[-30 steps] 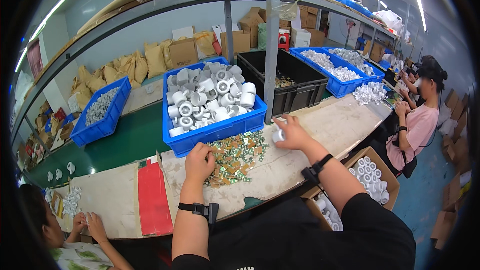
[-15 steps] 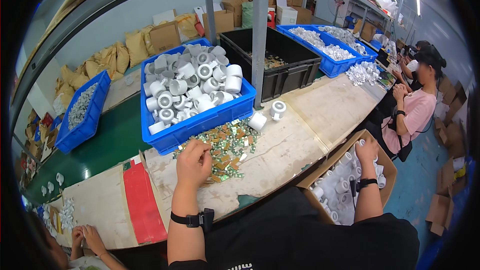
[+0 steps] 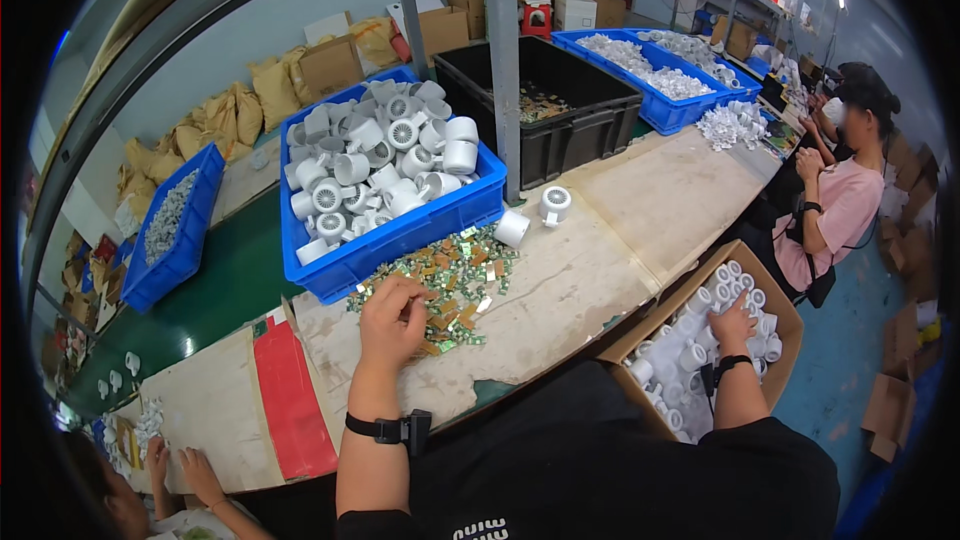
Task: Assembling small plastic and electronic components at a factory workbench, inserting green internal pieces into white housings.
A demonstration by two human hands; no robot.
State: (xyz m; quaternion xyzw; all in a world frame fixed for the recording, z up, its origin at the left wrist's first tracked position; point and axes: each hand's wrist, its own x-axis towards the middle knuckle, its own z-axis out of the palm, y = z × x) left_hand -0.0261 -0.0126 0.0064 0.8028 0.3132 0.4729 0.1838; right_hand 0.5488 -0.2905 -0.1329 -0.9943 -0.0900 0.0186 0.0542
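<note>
My left hand point(image 3: 393, 318) rests at the near edge of a heap of small green and brown circuit boards point(image 3: 455, 290) on the worktable. Its thumb and fingers are pinched together, and whatever is between them is too small to make out. My right hand point(image 3: 733, 323) reaches down into a cardboard box point(image 3: 789, 352) at my right side, its fingers spread among white plastic cup-shaped housings point(image 3: 692, 356). Beyond the circuit boards stands a blue crate point(image 3: 400, 239) heaped with similar white housings point(image 3: 352, 169). Two loose housings point(image 3: 512, 229) lie beside the crate's corner.
A grey metal post point(image 3: 506, 80) rises beside a black crate point(image 3: 570, 152). Farther right, blue trays point(image 3: 668, 118) hold white parts. At left are another blue crate point(image 3: 165, 260) and red sheet point(image 3: 290, 400). Co-workers sit at right point(image 3: 835, 210) and lower left point(image 3: 195, 475).
My right hand has moved lower into the box, and its fingers have spread over the housings, more of which now show. My left hand stays at the circuit boards. The view has shifted slightly.
</note>
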